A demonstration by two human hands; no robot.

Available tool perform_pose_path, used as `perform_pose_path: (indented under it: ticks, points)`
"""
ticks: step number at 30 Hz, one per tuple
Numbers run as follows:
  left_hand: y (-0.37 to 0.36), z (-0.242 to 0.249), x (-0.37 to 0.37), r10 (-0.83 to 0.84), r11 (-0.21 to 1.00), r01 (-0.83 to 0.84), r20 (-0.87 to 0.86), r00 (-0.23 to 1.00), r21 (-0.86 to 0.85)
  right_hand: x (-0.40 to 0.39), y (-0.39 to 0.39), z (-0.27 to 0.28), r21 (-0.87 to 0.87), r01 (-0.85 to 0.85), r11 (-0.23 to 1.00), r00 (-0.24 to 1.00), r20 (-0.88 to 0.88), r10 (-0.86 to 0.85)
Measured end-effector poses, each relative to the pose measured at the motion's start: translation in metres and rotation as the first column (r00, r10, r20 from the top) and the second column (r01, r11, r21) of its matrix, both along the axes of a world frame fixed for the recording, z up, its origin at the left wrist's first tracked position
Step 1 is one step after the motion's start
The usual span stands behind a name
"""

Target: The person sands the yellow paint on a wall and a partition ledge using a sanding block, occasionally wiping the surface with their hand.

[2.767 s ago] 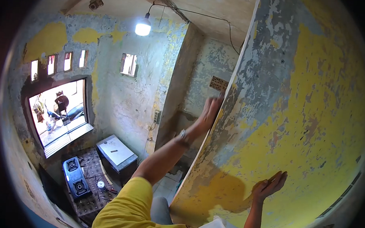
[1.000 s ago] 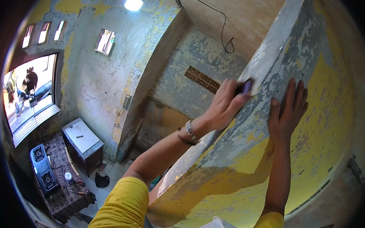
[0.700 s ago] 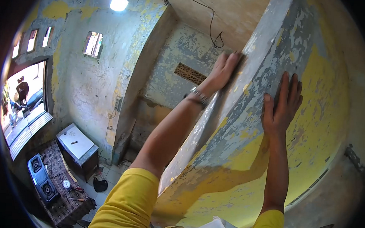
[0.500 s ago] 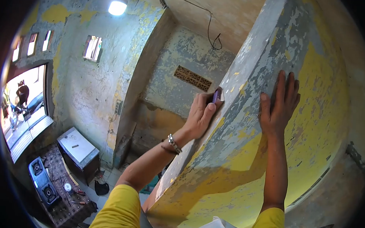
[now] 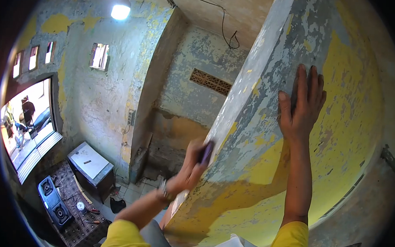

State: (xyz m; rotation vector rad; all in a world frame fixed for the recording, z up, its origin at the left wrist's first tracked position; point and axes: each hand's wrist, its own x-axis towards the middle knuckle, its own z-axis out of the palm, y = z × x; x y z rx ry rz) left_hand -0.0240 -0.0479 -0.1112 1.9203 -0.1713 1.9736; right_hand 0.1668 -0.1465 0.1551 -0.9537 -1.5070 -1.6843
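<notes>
My left hand (image 5: 189, 167), blurred by motion, is wrapped round a purple-handled scraper (image 5: 206, 152). It is at the narrow edge face of a partition wall (image 5: 248, 158), whose grey and yellow paint is flaking. The scraper's blade is too blurred to make out. A bracelet (image 5: 165, 191) circles my left wrist. Higher up, my right hand (image 5: 300, 110) lies flat on the broad side of the same wall, fingers spread and pointing upward, holding nothing.
Below on the left, a two-burner stove (image 5: 55, 201) sits on a patterned cloth-covered table (image 5: 78, 224). A white-topped cabinet (image 5: 89, 160) stands beside it. A lit bulb (image 5: 120, 11) hangs above. People are visible outside the window (image 5: 30, 122). A loose cable (image 5: 226, 35) dangles from the ceiling.
My left hand has slid down along the wall edge with the scraper. My right hand stays flat on the wall. The view has shifted slightly.
</notes>
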Motion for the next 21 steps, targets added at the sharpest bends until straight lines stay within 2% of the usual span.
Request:
perform_pose_path:
  ticks: [1, 2, 5, 6, 7, 9, 12, 13, 15, 17, 18, 19, 20, 21]
  points:
    - [-0.009, -0.057, -0.004, 0.004, 0.996, -0.006, -0.022, 1.000, -0.087, 0.000, 0.001, 0.001, 0.008, 0.002, 1.000, 1.000, 0.003, -0.002]
    - [-0.016, -0.093, -0.003, 0.004, 0.983, -0.012, -0.041, 0.999, -0.181, 0.000, 0.001, 0.000, 0.008, 0.006, 1.000, 1.000, 0.007, -0.006]
    - [-0.002, -0.076, 0.000, -0.045, 0.970, 0.023, -0.085, 0.995, -0.242, 0.000, 0.001, 0.000, 0.016, 0.001, 1.000, 1.000, 0.005, -0.001]
    - [0.005, -0.023, 0.004, -0.024, 0.988, 0.016, -0.047, 0.999, -0.155, 0.000, 0.001, 0.000, 0.018, -0.004, 1.000, 1.000, 0.009, 0.004]
    - [0.024, 0.031, 0.008, 0.068, 0.997, -0.069, -0.079, 0.995, -0.014, -0.002, 0.001, 0.000, 0.024, 0.001, 1.000, 1.000, 0.001, -0.001]
    - [0.013, 0.177, 0.004, 0.057, 0.979, -0.067, 0.058, 0.997, 0.193, -0.005, -0.001, -0.002, 0.031, 0.027, 0.999, 1.000, -0.016, -0.026]
    - [-0.005, 0.309, 0.002, 0.150, 0.813, -0.301, 0.321, 0.935, 0.498, -0.003, 0.000, -0.001, 0.022, -0.035, 0.999, 0.999, 0.006, 0.035]
    - [-0.002, 0.325, 0.004, 0.265, 0.718, -0.479, 0.438, 0.859, 0.504, -0.003, 0.001, 0.001, 0.030, -0.043, 0.999, 0.999, 0.017, 0.042]
    - [0.009, 0.304, 0.012, 0.043, 0.843, -0.213, 0.331, 0.942, 0.494, -0.001, 0.001, -0.002, 0.033, -0.057, 0.998, 0.998, 0.024, 0.056]
    - [0.025, 0.239, 0.009, 0.052, 0.912, -0.124, 0.191, 0.980, 0.392, 0.000, 0.003, -0.001, 0.042, -0.076, 0.996, 0.996, 0.040, 0.075]
    - [0.032, 0.183, 0.004, 0.047, 0.976, -0.050, 0.019, 0.999, 0.211, 0.001, 0.003, -0.001, 0.045, -0.090, 0.995, 0.995, 0.051, 0.088]
    - [0.036, 0.122, 0.007, -0.030, 0.996, 0.031, -0.009, 0.999, 0.083, 0.002, 0.004, -0.001, 0.049, -0.085, 0.995, 0.994, 0.068, 0.081]
    - [0.040, 0.048, 0.007, -0.022, 0.997, 0.014, -0.108, 0.994, -0.073, 0.004, 0.005, 0.000, 0.058, -0.081, 0.995, 0.994, 0.084, 0.076]
    - [0.033, -0.024, 0.009, -0.026, 0.978, 0.002, -0.110, 0.994, -0.208, 0.005, 0.007, 0.002, 0.074, -0.079, 0.994, 0.993, 0.096, 0.072]
